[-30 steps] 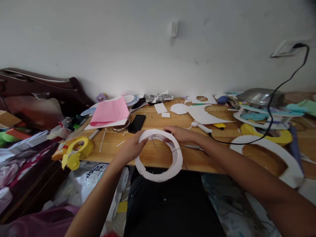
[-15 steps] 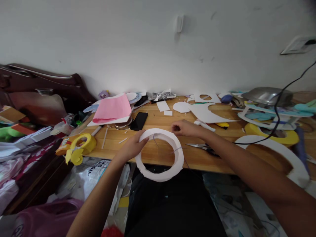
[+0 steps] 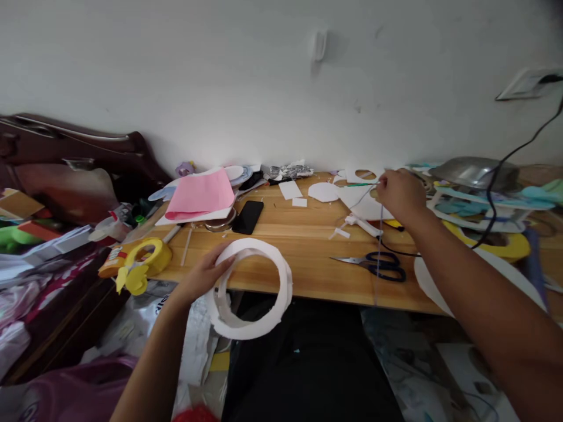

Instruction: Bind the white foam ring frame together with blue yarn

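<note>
My left hand [image 3: 203, 274] grips the near-left rim of a white foam ring [image 3: 268, 316], held tilted over the front edge of the wooden table [image 3: 299, 246]. My right hand [image 3: 398, 193] is raised farther back on the right, its fingers pinched on a thin strand [image 3: 379, 246] that hangs down over the table. Black-handled scissors [image 3: 373, 265] lie on the table below that hand. A white glue-gun-like tool [image 3: 363, 224] lies just beyond them.
A black phone [image 3: 248, 216] and pink paper [image 3: 200, 194] lie at the back left. A yellow tape roll [image 3: 147, 258] sits at the left edge. White foam cutouts [image 3: 365, 202], a metal bowl [image 3: 472, 171], a black cable [image 3: 505, 158] and coloured foam shapes crowd the right.
My right hand let go of the ring and moved back and to the right, drawing out the thin strand. My left hand shifted the ring left and tilted it down.
</note>
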A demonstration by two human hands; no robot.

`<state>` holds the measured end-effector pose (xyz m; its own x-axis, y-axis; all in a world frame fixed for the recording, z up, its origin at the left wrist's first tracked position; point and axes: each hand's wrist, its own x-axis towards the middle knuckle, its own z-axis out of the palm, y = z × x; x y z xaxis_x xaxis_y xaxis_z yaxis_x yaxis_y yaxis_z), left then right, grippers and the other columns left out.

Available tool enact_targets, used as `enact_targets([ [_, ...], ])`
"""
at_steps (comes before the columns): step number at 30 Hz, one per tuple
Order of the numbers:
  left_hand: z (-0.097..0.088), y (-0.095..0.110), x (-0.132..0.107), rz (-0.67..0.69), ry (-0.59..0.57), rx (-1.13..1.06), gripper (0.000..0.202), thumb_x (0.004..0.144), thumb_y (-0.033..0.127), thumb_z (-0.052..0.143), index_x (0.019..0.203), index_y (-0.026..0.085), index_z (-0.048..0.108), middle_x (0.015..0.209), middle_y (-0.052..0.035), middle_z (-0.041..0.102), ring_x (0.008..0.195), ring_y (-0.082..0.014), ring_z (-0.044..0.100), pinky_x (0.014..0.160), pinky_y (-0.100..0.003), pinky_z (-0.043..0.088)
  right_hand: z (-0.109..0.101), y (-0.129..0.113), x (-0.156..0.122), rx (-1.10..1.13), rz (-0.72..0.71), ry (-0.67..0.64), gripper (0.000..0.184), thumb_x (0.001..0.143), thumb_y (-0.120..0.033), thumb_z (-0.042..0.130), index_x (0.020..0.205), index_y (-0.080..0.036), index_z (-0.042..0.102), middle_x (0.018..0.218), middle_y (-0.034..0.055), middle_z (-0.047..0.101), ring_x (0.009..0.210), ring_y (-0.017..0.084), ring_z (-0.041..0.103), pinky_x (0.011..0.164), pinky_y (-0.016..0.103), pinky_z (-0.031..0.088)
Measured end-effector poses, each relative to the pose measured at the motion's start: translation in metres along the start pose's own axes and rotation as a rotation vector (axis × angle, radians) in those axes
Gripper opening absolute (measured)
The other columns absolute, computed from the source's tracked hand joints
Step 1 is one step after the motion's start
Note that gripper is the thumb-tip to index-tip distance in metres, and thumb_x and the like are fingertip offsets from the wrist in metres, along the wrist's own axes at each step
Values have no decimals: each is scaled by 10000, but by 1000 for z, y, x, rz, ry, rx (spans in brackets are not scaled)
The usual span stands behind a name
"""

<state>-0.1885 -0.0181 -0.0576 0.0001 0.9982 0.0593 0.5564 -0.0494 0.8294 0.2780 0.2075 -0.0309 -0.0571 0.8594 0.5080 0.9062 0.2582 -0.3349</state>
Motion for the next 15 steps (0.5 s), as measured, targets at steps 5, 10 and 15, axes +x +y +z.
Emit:
enact_targets([
  [5, -6, -6, -12, -143, 138, -233, 564, 815, 569, 708, 1270, 239, 662, 1253, -116, 693, 1071, -342, 661, 834, -449, 575, 10, -3, -12, 131, -94, -226, 72, 806, -191, 644, 764, -173, 700, 812, 86, 717, 765, 219, 628, 752, 348, 457],
  [10, 16, -12, -5, -57, 268, -670, 517, 868, 488, 687, 1327, 275, 582, 1292, -108, 671, 1022, -257, 683, 777, -351, 565, 3, -28, -38, 343, -131, -241, 120, 844, -323, 639, 836, -212, 684, 849, 55, 725, 762, 209, 638, 694, 313, 479],
  [15, 56, -3, 36, 55, 375, -933, 505, 838, 435, 729, 1305, 339, 563, 1236, -56, 706, 1063, -226, 675, 778, -301, 553, 6, -51, -85, 518, -87, -186, 314, 1000, -466, 459, 1027, -221, 653, 994, 92, 706, 859, 220, 639, 715, 334, 517],
])
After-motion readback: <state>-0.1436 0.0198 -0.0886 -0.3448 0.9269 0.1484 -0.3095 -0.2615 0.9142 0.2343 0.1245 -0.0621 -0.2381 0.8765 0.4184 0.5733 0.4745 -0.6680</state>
